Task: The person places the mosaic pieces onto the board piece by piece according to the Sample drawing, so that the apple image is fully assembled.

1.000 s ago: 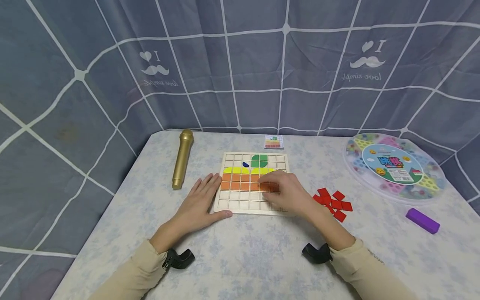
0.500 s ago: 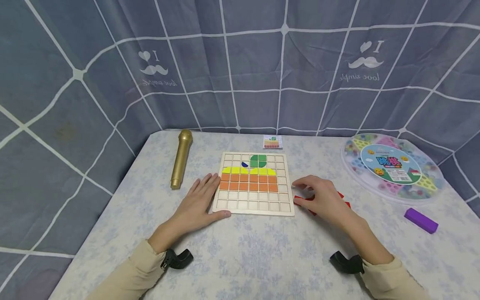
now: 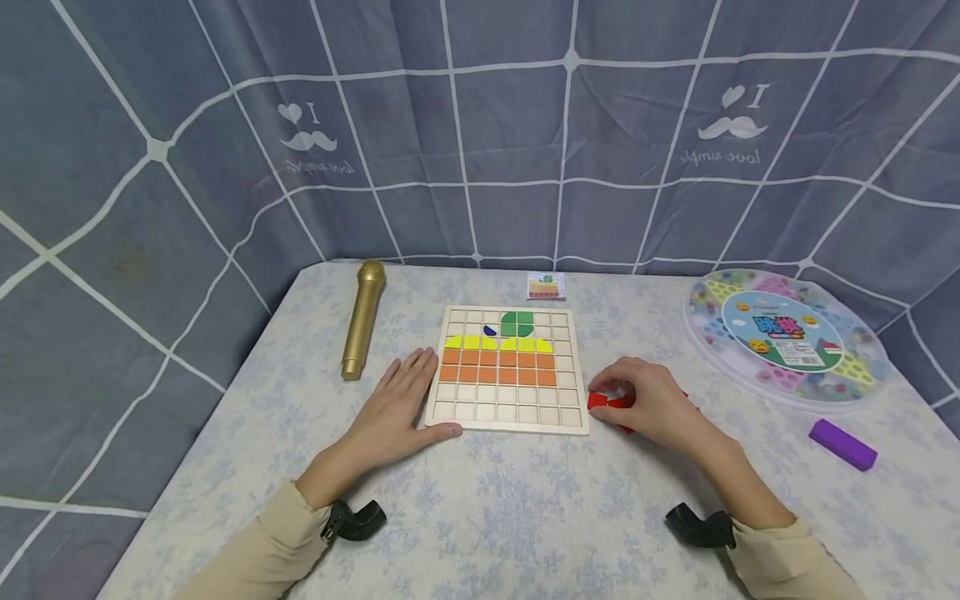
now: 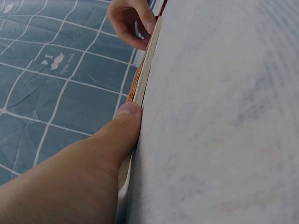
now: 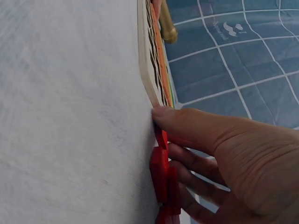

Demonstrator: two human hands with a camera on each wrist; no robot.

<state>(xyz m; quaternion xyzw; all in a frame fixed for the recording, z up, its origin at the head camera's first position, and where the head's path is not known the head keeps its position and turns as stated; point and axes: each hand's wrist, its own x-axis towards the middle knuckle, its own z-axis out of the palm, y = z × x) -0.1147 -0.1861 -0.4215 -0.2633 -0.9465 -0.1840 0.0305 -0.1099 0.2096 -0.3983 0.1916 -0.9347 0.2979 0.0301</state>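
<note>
A wooden grid board [image 3: 506, 414] lies mid-table, with green, yellow and orange tiles filling its upper rows. My left hand [image 3: 401, 404] lies flat on the table against the board's left edge, and its thumb [image 4: 126, 116] touches the front corner of the board [image 4: 147, 65]. My right hand [image 3: 617, 393] sits just right of the board over a pile of red tiles [image 3: 604, 402]. Its fingers curl onto the red tiles [image 5: 161, 175] and the thumb [image 5: 163, 115] presses down beside the board's edge [image 5: 147, 70]. Most of the pile is hidden under the hand.
A gold microphone [image 3: 363, 317] lies left of the board. A small picture card [image 3: 546, 286] sits behind the board. A round plastic box of beads [image 3: 783, 333] and a purple block [image 3: 842, 442] are at the right. A grey checked cloth hangs behind the table.
My right hand left the orange rows, moved right off the board and came down on the red tiles with its fingers curling in. The left hand stayed put.
</note>
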